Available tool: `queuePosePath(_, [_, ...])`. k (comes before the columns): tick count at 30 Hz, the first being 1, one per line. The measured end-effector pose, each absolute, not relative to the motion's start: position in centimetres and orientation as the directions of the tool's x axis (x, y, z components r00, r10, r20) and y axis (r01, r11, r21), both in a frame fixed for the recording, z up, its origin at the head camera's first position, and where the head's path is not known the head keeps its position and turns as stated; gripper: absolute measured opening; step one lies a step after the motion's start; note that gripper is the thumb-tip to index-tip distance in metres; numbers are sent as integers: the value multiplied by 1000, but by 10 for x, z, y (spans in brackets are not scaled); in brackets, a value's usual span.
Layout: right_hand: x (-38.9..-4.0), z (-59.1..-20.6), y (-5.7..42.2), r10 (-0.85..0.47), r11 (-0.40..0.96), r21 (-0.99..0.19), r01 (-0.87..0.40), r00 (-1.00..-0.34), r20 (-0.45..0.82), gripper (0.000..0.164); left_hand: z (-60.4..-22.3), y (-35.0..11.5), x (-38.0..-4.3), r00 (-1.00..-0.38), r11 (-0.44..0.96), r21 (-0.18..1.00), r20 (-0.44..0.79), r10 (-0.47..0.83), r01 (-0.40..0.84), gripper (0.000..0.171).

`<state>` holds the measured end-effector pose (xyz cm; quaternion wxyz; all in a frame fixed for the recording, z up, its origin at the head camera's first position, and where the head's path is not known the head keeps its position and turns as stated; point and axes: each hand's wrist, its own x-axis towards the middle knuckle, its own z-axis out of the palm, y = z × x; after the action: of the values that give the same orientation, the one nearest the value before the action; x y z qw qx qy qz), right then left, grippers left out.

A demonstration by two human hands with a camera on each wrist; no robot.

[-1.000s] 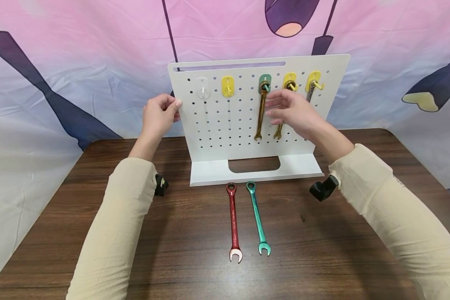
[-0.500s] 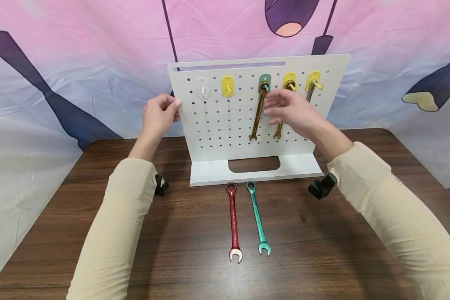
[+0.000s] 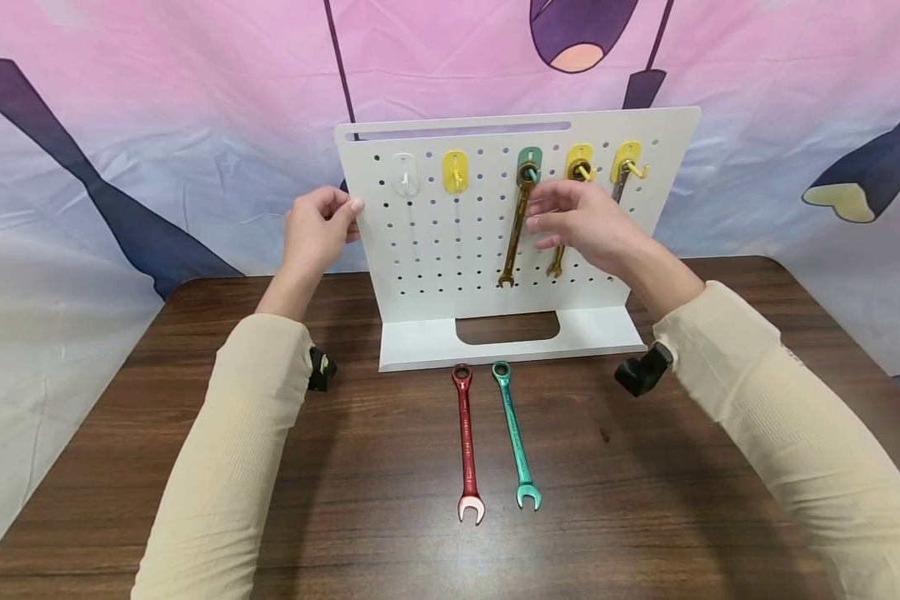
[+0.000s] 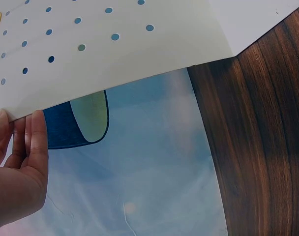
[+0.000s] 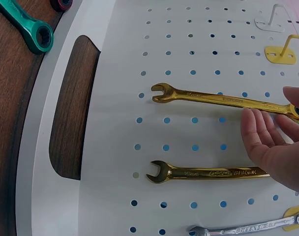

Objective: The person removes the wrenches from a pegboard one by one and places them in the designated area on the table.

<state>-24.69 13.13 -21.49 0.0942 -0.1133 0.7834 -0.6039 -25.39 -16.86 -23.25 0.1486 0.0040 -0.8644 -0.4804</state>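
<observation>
Left hand (image 3: 317, 229): pinching left edge of white pegboard (image 3: 435, 308), thumb on front.
Right hand (image 3: 588, 221): fingers loosely extended and spread, right next to the gold wrench (image 3: 517, 229); probably brushing its shaft, though exact contact is hard to tell.
Gold wrench: hangs by ring end from green hook (image 3: 529, 156), tilted, fork end leaning left.
Second gold wrench (image 5: 208, 172): hanging just right of the first, partly behind the right hand in head view.
Silver wrench (image 5: 248, 228): on the rightmost yellow hook.
Red wrench (image 3: 467, 442), teal wrench (image 3: 516, 437): lying on the tabletop (image 3: 390, 517) in front of the pegboard, side by side, ring ends toward it.
</observation>
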Motion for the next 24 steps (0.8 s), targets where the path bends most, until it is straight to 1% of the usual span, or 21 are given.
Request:
queuePosePath(6, [-247,-215,132,-290,240,-969,-58,-957,-15,33,-232,-168,-254,-957,545,827,252,-147,134,28])
queuePosePath(15, [-246,-217,135,-287,232,-970,-73,-958,4,19,-232,-169,-254,-957,542,830,248,-148,132,29])
queuePosePath(24, [-242,-218,135,-279,237,-967,-90,-960,21,14,-232,-169,-254,-958,545,829,247,-146,130,28])
